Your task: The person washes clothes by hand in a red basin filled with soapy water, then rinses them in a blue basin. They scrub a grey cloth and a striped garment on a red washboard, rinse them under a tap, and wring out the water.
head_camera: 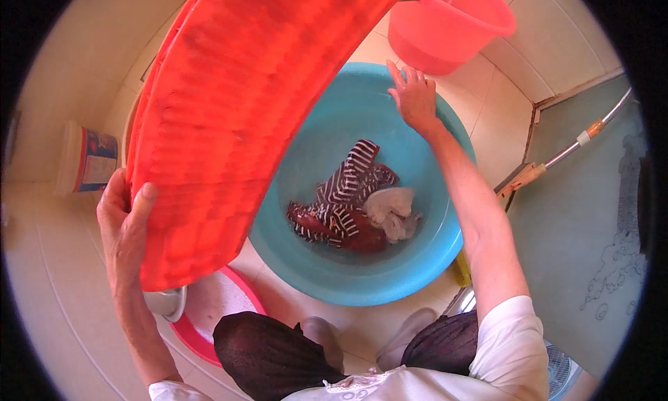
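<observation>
A large red ribbed plastic washboard (219,129) is lifted at a slant on the left, and my left hand (125,223) grips its near left edge with the thumb on the ribbed face. It covers the left part of a turquoise basin (355,291) on the floor. Water stands in the basin around a dark red garment with white stripes (347,192) and a pale crumpled cloth (394,213). Over the basin's far right rim reaches my right hand (417,98), its fingers apart and nothing in them. Whether it touches the rim, I cannot tell.
Behind the basin is a pink bucket (443,30). A pink basin (209,312) with whitish suds and a metal bowl (169,303) are near my left knee. A white tub (91,161) stands at left. A mop (532,171) leans at right by a frosted panel (574,208).
</observation>
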`<state>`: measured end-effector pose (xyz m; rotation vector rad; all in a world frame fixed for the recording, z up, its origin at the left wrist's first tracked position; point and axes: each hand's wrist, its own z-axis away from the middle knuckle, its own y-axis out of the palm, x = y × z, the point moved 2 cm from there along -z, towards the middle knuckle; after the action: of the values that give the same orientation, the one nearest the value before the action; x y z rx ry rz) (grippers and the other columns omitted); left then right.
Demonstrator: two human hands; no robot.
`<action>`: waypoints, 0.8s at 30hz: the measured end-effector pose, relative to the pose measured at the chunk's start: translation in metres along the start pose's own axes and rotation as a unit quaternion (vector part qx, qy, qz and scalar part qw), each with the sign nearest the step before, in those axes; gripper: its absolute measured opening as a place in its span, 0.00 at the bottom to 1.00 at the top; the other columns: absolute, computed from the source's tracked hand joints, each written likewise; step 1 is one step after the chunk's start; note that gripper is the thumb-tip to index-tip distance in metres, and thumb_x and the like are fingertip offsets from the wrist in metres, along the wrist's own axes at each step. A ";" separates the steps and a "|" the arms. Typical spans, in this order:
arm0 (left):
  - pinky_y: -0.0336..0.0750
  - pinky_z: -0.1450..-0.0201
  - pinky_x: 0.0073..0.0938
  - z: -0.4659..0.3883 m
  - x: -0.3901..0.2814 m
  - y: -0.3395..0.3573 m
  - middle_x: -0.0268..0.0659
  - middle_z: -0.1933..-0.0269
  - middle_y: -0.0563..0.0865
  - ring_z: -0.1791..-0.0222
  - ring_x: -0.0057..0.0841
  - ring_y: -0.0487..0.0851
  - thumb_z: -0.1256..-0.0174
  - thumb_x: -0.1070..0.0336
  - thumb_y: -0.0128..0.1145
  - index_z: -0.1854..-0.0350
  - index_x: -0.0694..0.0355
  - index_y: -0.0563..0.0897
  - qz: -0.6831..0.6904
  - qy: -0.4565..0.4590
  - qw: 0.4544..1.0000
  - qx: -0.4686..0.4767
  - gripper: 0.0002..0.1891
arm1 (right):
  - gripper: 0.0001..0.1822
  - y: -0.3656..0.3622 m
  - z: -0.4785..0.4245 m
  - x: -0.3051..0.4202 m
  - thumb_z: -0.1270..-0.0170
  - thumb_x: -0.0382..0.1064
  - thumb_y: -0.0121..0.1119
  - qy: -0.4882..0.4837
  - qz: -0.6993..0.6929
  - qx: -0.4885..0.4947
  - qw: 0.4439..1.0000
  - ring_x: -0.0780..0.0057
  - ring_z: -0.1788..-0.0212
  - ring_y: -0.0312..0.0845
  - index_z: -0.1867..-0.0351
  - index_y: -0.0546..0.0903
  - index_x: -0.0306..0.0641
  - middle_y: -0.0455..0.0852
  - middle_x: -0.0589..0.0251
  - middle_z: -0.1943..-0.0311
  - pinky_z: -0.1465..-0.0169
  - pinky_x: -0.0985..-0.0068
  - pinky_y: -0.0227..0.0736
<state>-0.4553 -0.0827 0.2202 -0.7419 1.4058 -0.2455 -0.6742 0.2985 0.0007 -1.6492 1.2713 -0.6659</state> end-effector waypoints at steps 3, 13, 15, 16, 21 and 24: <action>0.69 0.56 0.19 0.028 0.005 -0.006 0.29 0.63 0.79 0.63 0.15 0.73 0.39 0.61 0.57 0.58 0.67 0.77 0.039 -0.029 0.999 -0.013 0.15 | 0.36 0.000 -0.002 0.008 0.46 0.45 0.63 -0.015 -0.014 0.004 1.000 0.68 0.48 0.69 0.34 0.63 0.57 0.72 0.63 0.49 0.53 0.65 0.63; 0.69 0.50 0.23 0.091 0.015 0.014 0.33 0.57 0.80 0.56 0.19 0.76 0.39 0.66 0.54 0.50 0.69 0.75 0.102 -0.120 0.983 0.099 0.17 | 0.30 -0.036 0.115 0.057 0.48 0.44 0.60 -0.151 -0.190 0.254 0.936 0.50 0.39 0.62 0.41 0.70 0.43 0.69 0.49 0.43 0.42 0.51 0.61; 0.70 0.52 0.23 0.080 -0.003 0.024 0.33 0.58 0.80 0.57 0.19 0.76 0.40 0.66 0.55 0.50 0.69 0.75 0.032 -0.116 0.982 0.146 0.17 | 0.30 -0.055 0.154 0.061 0.46 0.44 0.59 -0.135 -0.200 0.441 0.864 0.50 0.36 0.60 0.40 0.69 0.43 0.68 0.49 0.40 0.38 0.52 0.59; 0.71 0.54 0.22 0.075 -0.005 0.034 0.33 0.60 0.80 0.59 0.18 0.76 0.40 0.67 0.56 0.51 0.70 0.75 0.053 -0.113 0.976 0.177 0.17 | 0.30 -0.047 0.171 0.055 0.45 0.45 0.59 -0.155 -0.211 0.388 0.884 0.53 0.35 0.58 0.40 0.69 0.43 0.66 0.50 0.38 0.38 0.54 0.59; 0.71 0.54 0.21 0.108 0.011 0.077 0.32 0.60 0.80 0.59 0.17 0.75 0.34 0.63 0.55 0.51 0.70 0.76 0.136 -0.193 0.929 0.286 0.16 | 0.26 -0.035 0.182 0.027 0.40 0.50 0.54 0.014 -0.435 0.262 0.861 0.60 0.36 0.61 0.41 0.71 0.45 0.66 0.53 0.36 0.40 0.64 0.65; 0.69 0.47 0.22 0.134 0.030 0.090 0.33 0.53 0.80 0.53 0.17 0.74 0.31 0.59 0.50 0.47 0.70 0.74 0.211 -0.259 0.887 0.320 0.19 | 0.23 0.007 0.168 -0.019 0.39 0.50 0.52 0.167 -0.489 0.293 0.804 0.56 0.40 0.67 0.45 0.74 0.43 0.71 0.52 0.41 0.45 0.63 0.70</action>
<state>-0.3467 0.0117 0.1403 0.0653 0.8535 -0.1369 -0.5424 0.3724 -0.0759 -1.5859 0.2213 -1.8310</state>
